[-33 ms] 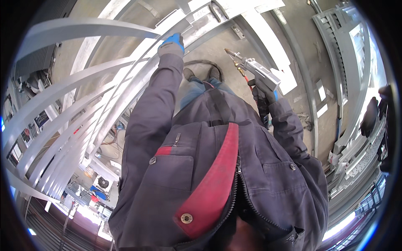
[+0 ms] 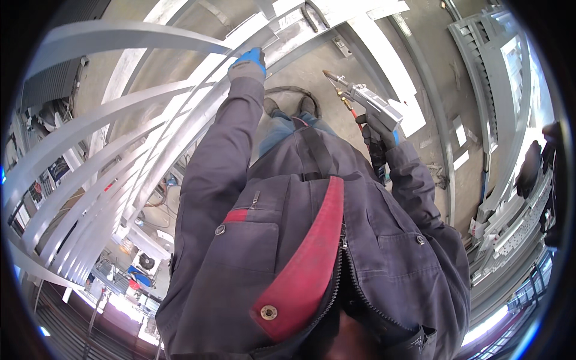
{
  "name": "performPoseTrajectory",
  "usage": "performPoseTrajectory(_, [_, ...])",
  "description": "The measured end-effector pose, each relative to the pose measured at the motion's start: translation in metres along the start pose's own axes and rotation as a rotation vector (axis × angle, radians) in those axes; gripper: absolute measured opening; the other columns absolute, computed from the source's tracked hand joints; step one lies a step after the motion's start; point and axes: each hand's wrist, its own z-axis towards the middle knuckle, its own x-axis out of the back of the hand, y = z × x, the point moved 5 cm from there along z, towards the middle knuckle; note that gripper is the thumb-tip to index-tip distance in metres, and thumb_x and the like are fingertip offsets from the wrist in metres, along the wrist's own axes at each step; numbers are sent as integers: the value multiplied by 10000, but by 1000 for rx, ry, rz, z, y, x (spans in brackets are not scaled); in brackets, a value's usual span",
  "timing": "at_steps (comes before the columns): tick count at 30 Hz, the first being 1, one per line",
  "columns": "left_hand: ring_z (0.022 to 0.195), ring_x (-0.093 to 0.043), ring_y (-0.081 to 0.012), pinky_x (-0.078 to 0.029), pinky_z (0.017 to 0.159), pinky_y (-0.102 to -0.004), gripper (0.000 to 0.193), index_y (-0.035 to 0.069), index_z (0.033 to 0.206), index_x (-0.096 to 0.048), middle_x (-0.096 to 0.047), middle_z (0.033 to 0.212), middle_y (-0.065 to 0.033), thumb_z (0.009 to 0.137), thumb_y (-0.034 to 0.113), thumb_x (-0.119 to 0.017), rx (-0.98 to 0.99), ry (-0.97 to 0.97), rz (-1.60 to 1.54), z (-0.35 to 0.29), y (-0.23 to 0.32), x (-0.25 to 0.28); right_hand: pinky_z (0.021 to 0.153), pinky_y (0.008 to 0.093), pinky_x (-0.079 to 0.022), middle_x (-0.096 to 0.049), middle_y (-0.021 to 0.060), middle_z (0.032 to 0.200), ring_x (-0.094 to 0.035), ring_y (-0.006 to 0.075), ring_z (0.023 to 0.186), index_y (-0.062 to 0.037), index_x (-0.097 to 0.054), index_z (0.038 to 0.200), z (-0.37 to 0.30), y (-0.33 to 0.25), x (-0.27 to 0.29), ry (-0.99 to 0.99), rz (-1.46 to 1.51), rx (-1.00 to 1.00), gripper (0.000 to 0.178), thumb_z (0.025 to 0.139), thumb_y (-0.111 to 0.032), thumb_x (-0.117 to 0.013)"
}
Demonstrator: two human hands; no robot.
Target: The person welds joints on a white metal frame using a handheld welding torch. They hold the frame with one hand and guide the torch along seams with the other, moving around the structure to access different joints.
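My left hand (image 2: 248, 65), in a grey and blue glove, reaches out to the upper left. Its bent fingers hold the edge of a pale metal frame (image 2: 285, 50), close to where a flat bar (image 2: 144, 41) meets it; the fingertips are partly hidden. On the right, my right hand (image 2: 379, 130), in a dark glove with blue at the cuff, is closed round a grey welding gun (image 2: 373, 101). The gun's brownish tip points up and left, clear of the frame. Beside it runs a red hose (image 2: 352, 108) with brass fittings.
Several long curved-looking bars (image 2: 90, 126) fan out at the left. A dark cable (image 2: 312, 95) lies on the floor near my shoes (image 2: 307, 105). Metal profiles (image 2: 480, 72) stand at the right, and dark gloves (image 2: 529, 170) hang near them.
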Motion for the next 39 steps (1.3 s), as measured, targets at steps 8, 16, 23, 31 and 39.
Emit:
performPoseTrajectory(8, [1016, -708, -364, -558, 856, -467, 232, 183, 1103, -669, -745, 1094, -128, 990, 326, -526, -13, -76, 34, -23, -2, -2, 582, 269, -477, -630, 36, 747, -597, 132, 641, -45, -708, 1109, -4, -1, -6, 70, -17, 27, 426, 923, -428, -730])
performPoseTrajectory(16, [999, -707, -372, -556, 836, -484, 224, 160, 1119, -665, -733, 1089, -164, 970, 274, -544, -299, -197, 28, -75, 30, -15, 575, 275, -493, -628, 29, 750, -602, 132, 633, -39, -713, 1116, -7, 3, 0, 82, -1, -5, 441, 915, -431, -738])
performPoseTrajectory(23, [971, -695, -392, -548, 838, -492, 289, 138, 1148, -684, -726, 1090, -174, 949, 326, -590, -352, -326, -97, -136, 36, -51, 561, 263, -492, -610, 29, 732, -600, 134, 619, -29, -705, 1139, 0, 12, 4, 142, 38, -10, 463, 926, -438, -735])
performPoseTrajectory(31, [1040, -679, -406, -541, 891, -495, 341, 125, 1217, -678, -715, 1138, -197, 959, 334, -599, -334, -268, -164, -128, 25, -56, 575, 280, -497, -630, 34, 781, -600, 135, 625, -45, -708, 1156, -15, 6, 7, 168, 86, 10, 424, 909, -388, -754])
performPoseTrajectory(39, [1124, -667, -385, -529, 960, -479, 405, 174, 1316, -644, -698, 1227, -185, 919, 250, -606, -332, -358, -103, -91, 73, -43, 589, 261, -482, -617, 21, 804, -574, 116, 620, 10, -592, 1323, -22, 59, 36, 192, 348, 69, 592, 905, -365, -779])
